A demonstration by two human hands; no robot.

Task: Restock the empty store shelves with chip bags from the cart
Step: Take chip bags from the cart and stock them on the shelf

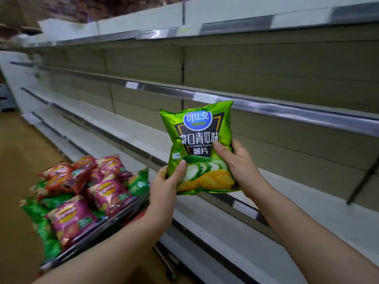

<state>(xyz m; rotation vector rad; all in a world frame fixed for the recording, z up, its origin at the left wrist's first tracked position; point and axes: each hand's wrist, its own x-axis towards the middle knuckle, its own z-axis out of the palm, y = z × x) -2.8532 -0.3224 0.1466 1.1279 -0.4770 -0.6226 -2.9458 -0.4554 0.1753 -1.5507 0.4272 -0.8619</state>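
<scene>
From the head camera, we have a shiny green foil chip bag with a blue oval logo and cucumber slices printed on it, held upright in mid-air, front facing us, right in front of the long white metal store shelves. The bag hangs just before the silver rail of the middle shelf and touches no board.

Our left hand grips the bag's lower left corner, with the thumb pressed across the front over the printed cucumber and the fingers curled behind. There's a thin gold ring on one of those fingers. Our right hand clasps the right edge a bit higher, thumb lying on the black panel of the label and the rest of the fingers wrapped round the back. Both hands have a firm hold on the same bag.

Down to the left sits the dark-framed shopping cart, close beside the shelf unit. It's heaped with a loose pile of magenta, red and green chip bags, lying at all angles.

Under the cart runs the tan floor. Small white price labels sit on the shelf rails, their print too blurred to read.
</scene>
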